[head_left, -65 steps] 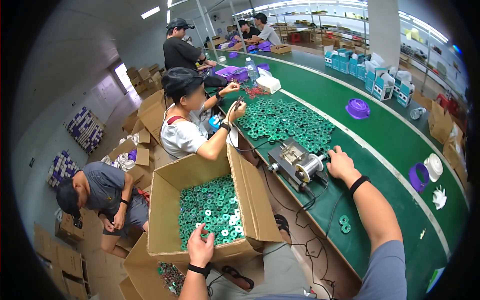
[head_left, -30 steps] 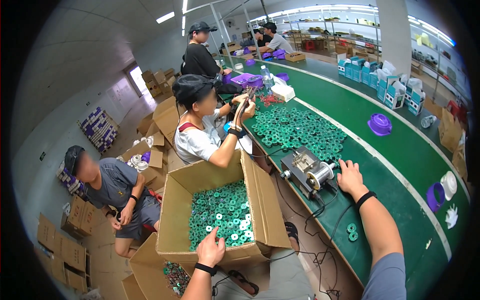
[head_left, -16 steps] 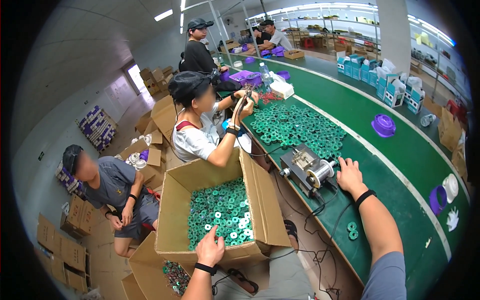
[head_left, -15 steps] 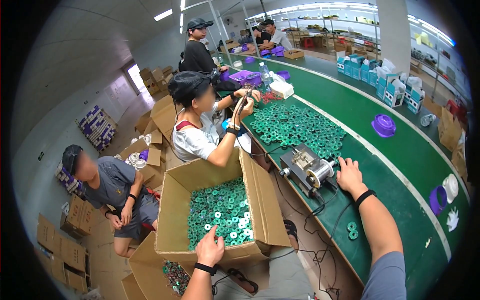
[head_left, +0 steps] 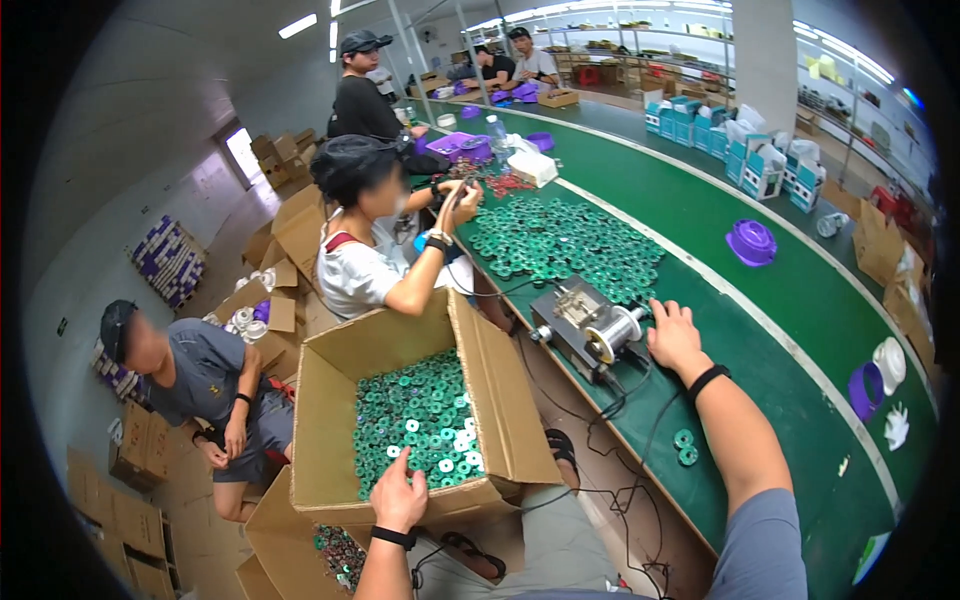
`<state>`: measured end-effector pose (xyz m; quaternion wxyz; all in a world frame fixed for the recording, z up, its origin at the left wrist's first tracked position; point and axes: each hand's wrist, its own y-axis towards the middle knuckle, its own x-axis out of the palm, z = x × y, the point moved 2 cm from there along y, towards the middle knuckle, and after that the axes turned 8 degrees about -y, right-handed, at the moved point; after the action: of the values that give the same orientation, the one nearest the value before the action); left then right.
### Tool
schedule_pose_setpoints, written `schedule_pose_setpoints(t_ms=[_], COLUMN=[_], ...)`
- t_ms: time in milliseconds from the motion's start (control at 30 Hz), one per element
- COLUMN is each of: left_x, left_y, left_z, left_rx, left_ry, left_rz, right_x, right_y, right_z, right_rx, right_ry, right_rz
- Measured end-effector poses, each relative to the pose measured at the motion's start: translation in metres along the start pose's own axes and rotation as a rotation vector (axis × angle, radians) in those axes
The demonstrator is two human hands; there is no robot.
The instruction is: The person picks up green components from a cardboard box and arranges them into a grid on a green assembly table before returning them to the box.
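- Standing at far left, stacked purple cartons (head_left: pixel 168 262) line the wall.
- The left hand (head_left: pixel 399 493) rests fingers spread on the near rim of an open cardboard box (head_left: pixel 500 420) full of green rings (head_left: pixel 418 425).
- The right hand (head_left: pixel 676 338) lies flat and open on the green table (head_left: pixel 780 300), touching a small metal machine (head_left: pixel 590 328).
- Blue-and-white cartons (head_left: pixel 745 160) stand at the table's far right.

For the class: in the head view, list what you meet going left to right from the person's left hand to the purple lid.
left hand → cardboard box → small metal machine → right hand → purple lid
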<state>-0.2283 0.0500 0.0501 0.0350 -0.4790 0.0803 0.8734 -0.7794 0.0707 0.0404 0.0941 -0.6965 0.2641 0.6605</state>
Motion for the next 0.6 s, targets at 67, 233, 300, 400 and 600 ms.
schedule_pose_setpoints(t_ms=[67, 233, 300, 400, 600], left_x=[-0.002, 0.001, 0.001, 0.0, 0.004], left_y=[0.0, 0.002, 0.002, 0.0, -0.001], left_z=[0.001, 0.001, 0.0, 0.001, -0.005], left_rx=[0.01, 0.018, 0.035, 0.046, 0.108], left_ry=[0.004, 0.003, 0.008, 0.005, -0.054], left_rz=[0.003, -0.008, 0.01, 0.015, -0.012], right_x=[-0.001, -0.012, -0.006, 0.0, -0.031], right_y=[0.001, -0.001, 0.008, 0.013, -0.011], right_z=[-0.003, -0.009, -0.008, -0.003, 0.022], right_rx=[-0.001, -0.012, -0.035, -0.034, -0.006], right_ry=[-0.006, -0.011, 0.033, 0.04, 0.085], right_rz=[-0.009, 0.014, 0.039, 0.113, 0.118])
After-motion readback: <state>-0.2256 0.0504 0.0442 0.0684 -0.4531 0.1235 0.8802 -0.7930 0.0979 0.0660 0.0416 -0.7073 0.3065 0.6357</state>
